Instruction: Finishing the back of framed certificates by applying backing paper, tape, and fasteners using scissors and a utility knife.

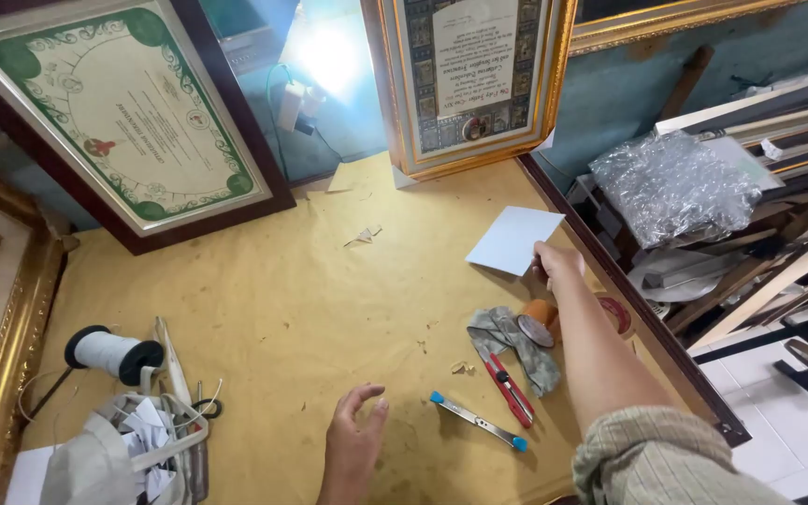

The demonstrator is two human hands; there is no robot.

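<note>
Right hand point(558, 262) fingers pinching white card point(514, 239) — grip partly hidden; left hand point(355, 440) open, empty.

Scene was moderately lit, colours warm over the yellow tabletop point(264, 309). The strongest source was a lamp glare point(329, 56) at the top centre, blown out to white and hazing the teal wall around it. Reflections washed across the glass of the green-bordered certificate point(123, 112). Shadows under the thread spool point(112, 353) and the tools were soft and short. Focus was acceptable throughout; straight frame edges bowed slightly toward the corners.
</note>
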